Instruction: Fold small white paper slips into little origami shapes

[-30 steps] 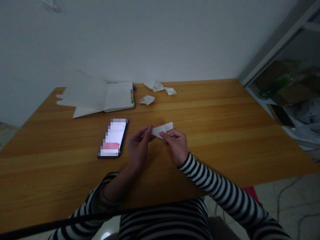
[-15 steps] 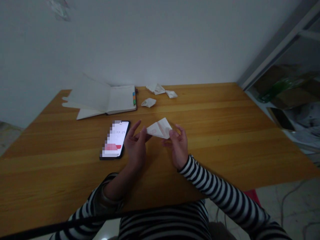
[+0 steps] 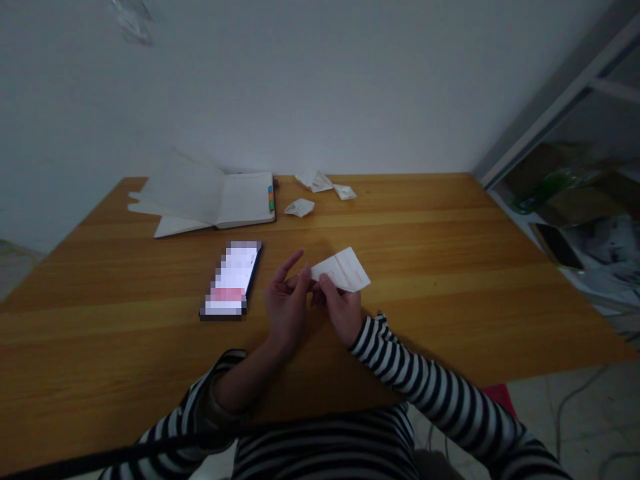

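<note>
Both hands held the folded paper [image 3: 344,271] up off the surface [image 3: 450,267], just right of the phone [image 3: 231,280]. The left hand [image 3: 286,300] had thumb and middle fingers closed on the paper's near left corner, with the index finger sticking out free. The right hand [image 3: 340,310] pinched the lower edge from beneath, fingers closed on it, so most of the sheet stood out past both grips with nothing under it.

The likeliest trouble, as I judged it, was the small grip. With only one corner and one edge pinched, a pull from either hand could have slid the paper loose or dragged a fold off its line. A thin sheet pulled two ways at one corner could also have torn there. The left hand hung close to the phone, so a wide elbow or wrist could have nudged it. The light was dim, and the faint red marks on the paper may have been print, though I could not tell.

The surface was a wooden top with lengthwise grain. Beyond the phone lay an open notebook [image 3: 215,200] with coloured tabs. To the right of the phone and farther back sat three crumpled scraps [image 3: 300,207], well apart from the hands. A plain pale wall [image 3: 320,87] rose behind all this. Far right of the phone stood a metal shelf frame [image 3: 550,107] holding cluttered goods, and light floor tiles [image 3: 575,413] showed below it.
</note>
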`<state>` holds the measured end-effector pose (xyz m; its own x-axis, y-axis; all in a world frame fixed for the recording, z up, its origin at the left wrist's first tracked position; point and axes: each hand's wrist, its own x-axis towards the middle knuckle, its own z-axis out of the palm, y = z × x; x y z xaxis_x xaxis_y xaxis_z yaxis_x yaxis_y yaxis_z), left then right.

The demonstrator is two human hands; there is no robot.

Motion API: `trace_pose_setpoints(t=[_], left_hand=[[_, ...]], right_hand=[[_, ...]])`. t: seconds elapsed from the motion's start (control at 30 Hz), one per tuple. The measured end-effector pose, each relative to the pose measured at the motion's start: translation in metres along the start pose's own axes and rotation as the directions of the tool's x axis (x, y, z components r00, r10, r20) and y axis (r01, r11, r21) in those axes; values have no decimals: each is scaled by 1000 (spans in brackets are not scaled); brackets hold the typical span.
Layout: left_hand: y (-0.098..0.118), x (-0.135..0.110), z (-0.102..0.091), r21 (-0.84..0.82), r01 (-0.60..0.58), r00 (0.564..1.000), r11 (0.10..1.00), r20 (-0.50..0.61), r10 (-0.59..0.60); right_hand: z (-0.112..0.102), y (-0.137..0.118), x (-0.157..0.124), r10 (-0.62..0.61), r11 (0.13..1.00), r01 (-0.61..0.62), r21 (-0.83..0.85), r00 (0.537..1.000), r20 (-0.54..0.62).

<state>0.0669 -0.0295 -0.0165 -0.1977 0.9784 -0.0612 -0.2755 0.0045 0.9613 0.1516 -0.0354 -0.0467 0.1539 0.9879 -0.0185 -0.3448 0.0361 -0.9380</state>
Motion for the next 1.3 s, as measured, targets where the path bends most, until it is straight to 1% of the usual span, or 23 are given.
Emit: trace_pose_setpoints(t=[0.07, 0.17, 0.3, 0.33, 0.4, 0.47, 0.53, 0.6, 0.67, 0.7, 0.73, 0.77, 0.83, 0.87, 0.9, 0.97, 1.03, 1.13, 1.23, 1.3], left_hand=[[2, 3, -2, -11, 8, 1000, 1000, -9, -8], [2, 9, -6, -42, 33, 999, 999, -10, -34], [-2, 15, -11, -139, 122, 991, 983, 70, -113], [-4, 16, -12, -160, 145, 987, 977, 90, -131], [-7, 18, -13, -171, 170, 981, 970, 121, -150], [-8, 20, -15, -139, 145, 984, 980, 125, -128], [-8, 24, -17, -46, 79, 988, 996, 140, -71], [-7, 28, -19, 71, 3, 973, 997, 230, -20], [-5, 31, -21, 159, -40, 936, 987, 351, -19], [-5, 32, -21, 188, -52, 921, 981, 389, -26], [-6, 33, -22, 209, -62, 915, 976, 402, -28], [-6, 34, -22, 222, -65, 917, 973, 397, -30], [-7, 34, -23, 221, -54, 929, 974, 368, -32], [-7, 34, -23, 203, -40, 934, 978, 355, -36], [-7, 34, -24, 179, -22, 938, 984, 344, -42], [-6, 34, -24, 143, 14, 942, 990, 331, -61], [-5, 34, -24, 135, 47, 934, 990, 346, -91], [-4, 31, -23, 129, 78, 905, 989, 406, -124], [-6, 27, -20, 141, 61, 876, 988, 466, -121], [-7, 26, -20, 159, 46, 858, 986, 499, -120]], right_hand=[[-3, 4, -1, -18, 1000, 19, -16, 998, 63], [-8, 3, 1, -7, 1000, 9, -15, 986, 169], [-14, -6, 7, 29, 1000, -25, -19, 949, 313], [-16, -7, 8, 39, 999, -29, -35, 946, 323], [-20, -9, 12, 59, 997, -41, -65, 950, 305], [-24, -9, 17, 80, 995, -64, -71, 961, 263], [-29, -8, 21, 128, 991, -111, -78, 957, 260], [-34, -8, 27, 194, 980, -167, -109, 925, 327], [-39, -9, 31, 232, 971, -189, -145, 883, 408], [-41, -9, 33, 233, 971, -181, -159, 874, 426], [-42, -10, 34, 219, 972, -157, -177, 879, 424], [-43, -11, 35, 190, 973, -118, -198, 895, 403], [-43, -13, 36, 101, 970, -17, -242, 935, 340], [-43, -14, 37, 55, 966, 31, -258, 946, 320], [-43, -15, 37, 16, 961, 70, -266, 951, 308], [-44, -16, 36, -24, 957, 108, -267, 954, 300], [-45, -16, 37, -34, 954, 117, -276, 957, 289], [-46, -14, 40, -43, 958, 111, -264, 967, 249], [-48, -13, 46, -38, 976, 76, -203, 982, 184], [-50, -15, 49, -14, 984, 43, -174, 986, 165]])
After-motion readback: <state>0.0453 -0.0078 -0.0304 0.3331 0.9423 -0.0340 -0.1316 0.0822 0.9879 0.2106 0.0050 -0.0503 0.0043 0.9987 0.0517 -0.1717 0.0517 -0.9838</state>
